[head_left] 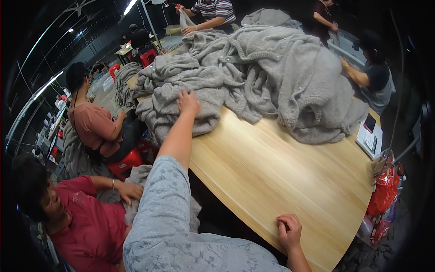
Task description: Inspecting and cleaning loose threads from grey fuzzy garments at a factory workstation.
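My left arm stretches out across the table to a heap of grey knitted garments. My left hand (188, 102) rests on top of a folded grey cardigan (206, 97) at the near left of the heap, its fingers extended on the knit and not closed round it. Near the table's front edge, my right hand (290, 231) lies on the wood with the fingers curled in and nothing visible in them. A larger pile of grey knit garments (294, 77), some with small buttons and ribbed edges, spreads over the far side.
The pale wooden table (276, 167) has a curved near edge. A notebook with a dark phone (369, 123) lies at its right edge, above a red plastic bag (384, 190). A person in a red shirt (86, 222) sits close by my left arm; several other people work around.
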`<state>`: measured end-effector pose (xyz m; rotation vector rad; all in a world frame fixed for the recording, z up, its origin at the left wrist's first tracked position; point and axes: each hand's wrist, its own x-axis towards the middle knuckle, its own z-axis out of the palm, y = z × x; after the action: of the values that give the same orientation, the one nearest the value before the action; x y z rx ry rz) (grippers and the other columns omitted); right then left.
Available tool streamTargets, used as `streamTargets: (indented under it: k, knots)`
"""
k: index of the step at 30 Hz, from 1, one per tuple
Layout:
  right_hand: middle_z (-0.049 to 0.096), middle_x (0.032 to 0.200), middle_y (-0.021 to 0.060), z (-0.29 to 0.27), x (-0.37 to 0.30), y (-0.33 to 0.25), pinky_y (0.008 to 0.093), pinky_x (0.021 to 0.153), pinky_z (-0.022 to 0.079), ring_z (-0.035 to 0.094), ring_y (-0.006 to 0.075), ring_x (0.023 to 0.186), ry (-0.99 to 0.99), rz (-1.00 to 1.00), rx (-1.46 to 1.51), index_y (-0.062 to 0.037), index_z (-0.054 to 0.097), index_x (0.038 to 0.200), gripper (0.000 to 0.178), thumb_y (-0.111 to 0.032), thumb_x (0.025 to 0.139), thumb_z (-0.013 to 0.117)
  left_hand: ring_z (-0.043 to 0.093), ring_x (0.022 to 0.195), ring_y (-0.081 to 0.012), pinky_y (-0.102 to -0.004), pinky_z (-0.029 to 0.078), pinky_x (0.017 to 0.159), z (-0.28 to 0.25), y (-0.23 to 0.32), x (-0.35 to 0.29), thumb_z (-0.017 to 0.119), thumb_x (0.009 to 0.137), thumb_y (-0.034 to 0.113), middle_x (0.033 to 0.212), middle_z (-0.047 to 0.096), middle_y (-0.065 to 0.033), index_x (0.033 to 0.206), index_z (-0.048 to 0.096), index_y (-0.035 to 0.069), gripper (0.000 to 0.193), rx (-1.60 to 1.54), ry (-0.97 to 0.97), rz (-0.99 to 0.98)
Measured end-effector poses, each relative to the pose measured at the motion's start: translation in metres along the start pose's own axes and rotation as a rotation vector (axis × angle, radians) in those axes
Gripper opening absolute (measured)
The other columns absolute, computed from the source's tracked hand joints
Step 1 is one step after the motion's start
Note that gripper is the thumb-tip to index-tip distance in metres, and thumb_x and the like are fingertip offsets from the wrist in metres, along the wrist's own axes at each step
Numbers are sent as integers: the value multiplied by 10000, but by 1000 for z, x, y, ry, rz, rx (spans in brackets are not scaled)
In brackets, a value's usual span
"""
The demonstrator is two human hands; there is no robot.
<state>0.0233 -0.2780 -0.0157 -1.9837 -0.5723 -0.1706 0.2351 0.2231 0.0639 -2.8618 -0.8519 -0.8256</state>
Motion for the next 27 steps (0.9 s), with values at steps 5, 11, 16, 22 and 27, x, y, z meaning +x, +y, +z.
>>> streamTargets:
  k: [5, 11, 16, 22, 27]
  knots:
    - [627, 773, 108, 0, 0, 1, 318, 634, 471, 586, 255, 714, 8, 34, 15, -17, 612, 734, 96, 53, 687, 569, 326, 1250, -366, -462, 380, 940, 14, -54, 33, 570, 751, 143, 1414, 270, -157, 1139, 583, 118, 389, 89, -160, -192]
    - [626, 762, 111, 0, 1, -1, 310, 613, 474, 590, 234, 700, 44, -5, 8, -10, 614, 726, 83, 47, 695, 563, 644, 731, -291, -375, 495, 698, -16, -42, 73, 649, 638, 160, 734, 665, -131, 735, 679, 56, 146, -563, 71, -389]
    - [618, 748, 110, 1, -3, 3, 306, 623, 470, 590, 238, 700, 33, 7, -4, -12, 613, 724, 94, 56, 698, 553, 338, 554, -72, -259, 289, 487, -168, 99, 77, 532, 709, 22, 582, 366, 44, 583, 415, 95, 187, -1648, 266, 268]
    - [608, 713, 49, -1, 1, 4, 271, 637, 453, 580, 165, 686, 34, 299, 135, -23, 609, 745, 71, -4, 787, 555, 447, 582, -56, -234, 342, 496, -273, 203, -139, 596, 676, -15, 630, 471, 20, 644, 488, 61, 136, -1731, -541, 903]
    - [555, 1098, 109, -71, 22, 8, 324, 801, 501, 571, 267, 963, 266, 705, 1492, -27, 416, 1238, 414, -306, 934, 445, 587, 728, -322, -412, 447, 650, -230, 193, -283, 591, 722, 74, 752, 605, -137, 927, 509, 38, 223, -1060, -1497, 1463]
